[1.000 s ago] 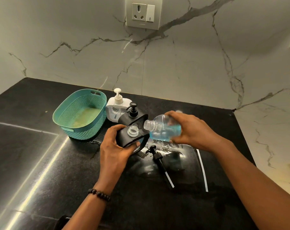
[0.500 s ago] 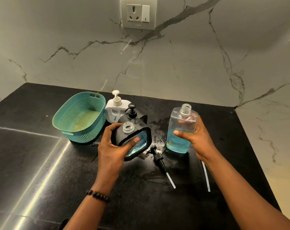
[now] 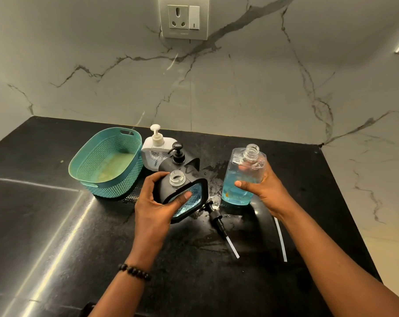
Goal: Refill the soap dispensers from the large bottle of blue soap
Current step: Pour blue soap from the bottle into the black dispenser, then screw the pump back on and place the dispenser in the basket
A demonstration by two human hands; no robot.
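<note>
**Soap station: two open vessels in hand, both holding blue liquid**

The left hand (image 3: 156,207) grasps the black-framed dispenser (image 3: 182,195) at the counter's centre, fingers curled behind it and thumb pressed on its clear front panel. The vessel is tilted; its threaded neck is uncapped, and blue soap is visible behind the panel. A beaded bracelet (image 3: 134,272) sits on that wrist.

At 3 o'clock from the dispenser, the right hand (image 3: 262,191) grips the large clear bottle (image 3: 242,177), fingers wrapped round its body. The bottle is upright, neck open, blue soap filling roughly the lower half; whether its base touches the black counter (image 3: 56,248) cannot be told.

A black pump head with white tube (image 3: 219,223) lies on the counter at 5 o'clock from the dispenser. A loose white tube (image 3: 280,241) lies beside the right forearm.

At 12 o'clock stand a second dispenser with black pump (image 3: 178,154) and, behind it, a white pump dispenser (image 3: 156,147); contents indistinct. At 10 o'clock, a teal perforated basket (image 3: 107,161) shows a yellowish floor. The surface between the two held vessels looks wet.
</note>
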